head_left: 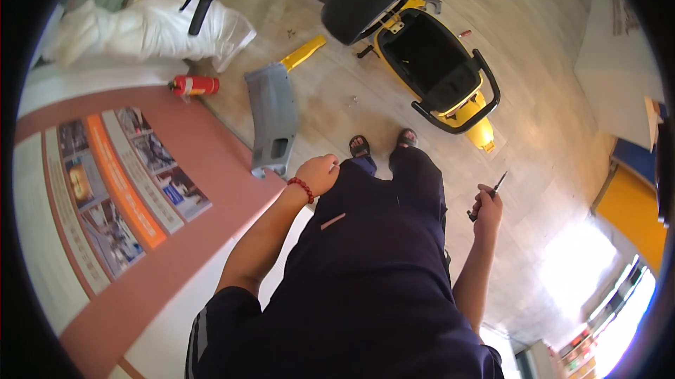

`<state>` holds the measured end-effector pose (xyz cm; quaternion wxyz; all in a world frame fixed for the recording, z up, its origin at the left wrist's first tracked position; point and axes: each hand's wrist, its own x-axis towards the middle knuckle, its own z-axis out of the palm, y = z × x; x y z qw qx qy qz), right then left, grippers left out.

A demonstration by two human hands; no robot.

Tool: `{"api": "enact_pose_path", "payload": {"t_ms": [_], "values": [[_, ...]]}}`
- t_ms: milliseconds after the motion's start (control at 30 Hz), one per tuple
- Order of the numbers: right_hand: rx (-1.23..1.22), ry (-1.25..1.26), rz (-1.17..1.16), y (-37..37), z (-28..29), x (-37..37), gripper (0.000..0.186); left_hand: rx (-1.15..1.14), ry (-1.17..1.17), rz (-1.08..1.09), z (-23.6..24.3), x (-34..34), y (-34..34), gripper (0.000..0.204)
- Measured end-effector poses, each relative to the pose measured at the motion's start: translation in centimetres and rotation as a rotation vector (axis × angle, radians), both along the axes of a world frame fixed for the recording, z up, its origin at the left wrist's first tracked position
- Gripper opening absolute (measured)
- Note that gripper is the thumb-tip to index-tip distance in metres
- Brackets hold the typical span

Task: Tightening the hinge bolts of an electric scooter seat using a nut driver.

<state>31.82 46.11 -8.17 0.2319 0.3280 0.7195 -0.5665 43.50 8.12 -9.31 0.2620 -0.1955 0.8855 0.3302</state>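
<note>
Screwdriver (490,195): clenched in right hand (486,212), between fastenings; scooter (429,62) must be approached. Left hand (320,174): fisted, empty, at thigh.

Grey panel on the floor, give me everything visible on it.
The grey panel is a long, slightly curved body cover, plastic by its look, lying flat on the tiled floor beside the reddish wall. It has a rectangular cutout near its lower end. A yellow strip lies at its upper end. Neither hand touches it.
</note>
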Motion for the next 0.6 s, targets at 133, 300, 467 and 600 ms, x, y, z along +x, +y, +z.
{"api": "enact_pose_path", "payload": {"t_ms": [133, 300, 467, 600], "values": [[-0.040, -0.003, 0.141, -0.3, -0.3, -1.5, 0.019, -0.027, -0.099, 0.181, -4.0, 5.7, 0.8, 0.025], [-0.048, 0.123, 0.382, -0.7, 3.5, -7.2, 0.020, -0.120, -0.137, 0.286, -13.5, 15.5, 2.6, 0.025], [-0.061, 0.171, 0.490, 1.3, 4.3, -11.1, 0.021, -0.040, -0.522, 0.569, -20.4, 23.7, 8.2, 0.025], [0.017, 0.083, 0.584, 3.5, 2.9, -11.5, 0.022, 0.110, -0.466, 0.737, -13.5, 19.1, 13.8, 0.028]]}}
